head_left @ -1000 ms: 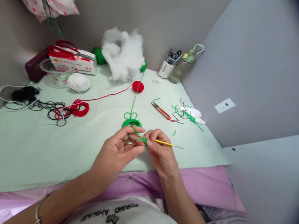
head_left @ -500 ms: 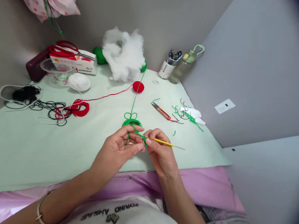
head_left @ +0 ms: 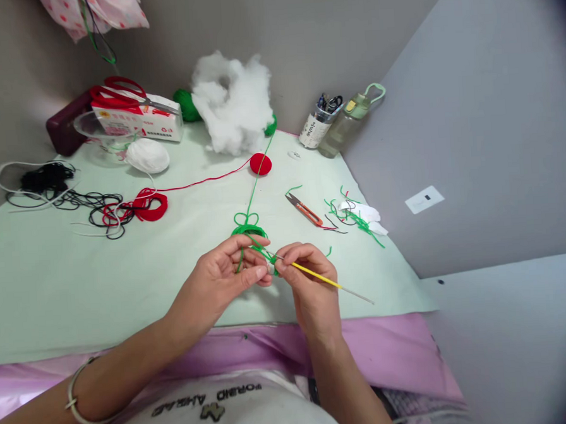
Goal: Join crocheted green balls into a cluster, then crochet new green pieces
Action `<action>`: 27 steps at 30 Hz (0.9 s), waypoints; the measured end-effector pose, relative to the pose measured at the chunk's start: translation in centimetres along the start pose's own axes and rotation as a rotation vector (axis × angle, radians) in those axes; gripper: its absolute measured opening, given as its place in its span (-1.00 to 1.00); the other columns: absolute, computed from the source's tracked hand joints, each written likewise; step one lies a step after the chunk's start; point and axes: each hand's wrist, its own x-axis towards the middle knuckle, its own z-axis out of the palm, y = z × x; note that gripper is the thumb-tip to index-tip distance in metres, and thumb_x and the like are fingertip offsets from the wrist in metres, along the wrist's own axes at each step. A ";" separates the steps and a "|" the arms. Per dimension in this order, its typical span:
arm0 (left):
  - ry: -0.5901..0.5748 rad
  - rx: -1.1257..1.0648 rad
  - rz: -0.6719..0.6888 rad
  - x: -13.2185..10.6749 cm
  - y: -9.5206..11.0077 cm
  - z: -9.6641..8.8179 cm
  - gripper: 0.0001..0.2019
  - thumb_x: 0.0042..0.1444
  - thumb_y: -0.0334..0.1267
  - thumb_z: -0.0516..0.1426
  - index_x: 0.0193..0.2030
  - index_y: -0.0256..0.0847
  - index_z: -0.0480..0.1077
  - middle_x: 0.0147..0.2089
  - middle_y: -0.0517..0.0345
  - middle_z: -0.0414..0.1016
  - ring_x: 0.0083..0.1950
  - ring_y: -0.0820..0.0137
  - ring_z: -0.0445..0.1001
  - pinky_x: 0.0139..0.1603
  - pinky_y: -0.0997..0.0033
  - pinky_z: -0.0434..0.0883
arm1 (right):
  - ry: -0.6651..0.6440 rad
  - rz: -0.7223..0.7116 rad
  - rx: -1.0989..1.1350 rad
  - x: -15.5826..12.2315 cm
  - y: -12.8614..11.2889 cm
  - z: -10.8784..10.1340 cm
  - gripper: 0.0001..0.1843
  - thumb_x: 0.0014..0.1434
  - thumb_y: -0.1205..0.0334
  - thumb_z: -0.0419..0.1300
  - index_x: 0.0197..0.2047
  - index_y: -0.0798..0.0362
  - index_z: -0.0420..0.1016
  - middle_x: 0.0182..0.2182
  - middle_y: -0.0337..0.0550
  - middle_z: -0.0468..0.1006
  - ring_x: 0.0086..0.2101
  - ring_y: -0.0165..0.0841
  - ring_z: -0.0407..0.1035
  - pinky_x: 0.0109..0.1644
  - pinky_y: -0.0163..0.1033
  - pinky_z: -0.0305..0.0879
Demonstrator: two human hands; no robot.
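Note:
My right hand [head_left: 310, 280] is closed on a crochet hook with a yellow grip [head_left: 316, 275]; its metal tail points to the lower right. The hook's tip meets a small green crochet piece [head_left: 273, 261] pinched between both hands, partly hidden by fingertips. Over the fingers of my left hand [head_left: 233, 265] runs green yarn [head_left: 253, 201], and the hand is curled with thumb and fingers near the piece. Just beyond my left fingers lies a loose green yarn coil [head_left: 248, 228] on the pale green table cover [head_left: 172, 268].
Orange thread snips [head_left: 304, 209] and yarn scraps [head_left: 359, 217] lie to the right. White stuffing [head_left: 232, 104], a red yarn ball [head_left: 260, 164], a pen cup [head_left: 314, 129] and a bottle [head_left: 342, 126] stand farther back. White yarn [head_left: 147, 156], black yarn [head_left: 48, 180] and red-handled scissors [head_left: 125, 94] are left.
My right hand has tilted the crochet hook, so its tail now reaches farther to the lower right. My left thumb has shifted slightly left. The view has moved a little.

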 end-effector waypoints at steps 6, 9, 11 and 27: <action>0.011 -0.028 -0.018 0.1 -0.2 -0.1 -0.66 0.17 -0.22 0.31 0.07 -0.18 0.46 -0.25 0.17 0.55 -0.25 0.38 0.59 -0.05 0.32 0.53 | 0.009 0.094 0.047 0.3 0.0 0.3 -0.85 0.06 0.34 0.42 -0.40 -0.01 0.53 -0.38 -0.27 0.55 -0.33 -0.41 0.41 -0.21 -0.29 0.34; 0.008 -0.037 -0.026 0.2 -0.2 -0.2 -0.67 0.19 -0.22 0.29 0.07 -0.18 0.45 -0.21 0.16 0.58 -0.24 0.40 0.59 -0.04 0.34 0.53 | 0.014 0.081 0.045 0.3 0.0 0.4 -0.85 0.06 0.34 0.42 -0.41 -0.01 0.53 -0.38 -0.27 0.55 -0.33 -0.42 0.42 -0.20 -0.29 0.34; 0.008 -0.047 -0.034 0.2 -0.1 -0.2 -0.68 0.18 -0.21 0.30 0.07 -0.18 0.46 -0.21 0.16 0.59 -0.24 0.40 0.59 -0.03 0.34 0.52 | 0.008 0.066 0.039 0.2 0.0 0.3 -0.86 0.08 0.35 0.42 -0.40 -0.01 0.54 -0.37 -0.27 0.55 -0.31 -0.41 0.42 -0.19 -0.29 0.34; -0.021 -0.069 -0.087 0.4 0.4 -0.1 -0.70 0.16 -0.23 0.30 0.02 -0.19 0.46 -0.30 0.20 0.54 -0.30 0.41 0.55 -0.10 0.36 0.49 | -0.043 -0.002 -0.031 0.1 0.2 0.1 -0.88 0.12 0.37 0.39 -0.36 -0.03 0.56 -0.33 -0.25 0.55 -0.27 -0.38 0.44 -0.15 -0.26 0.35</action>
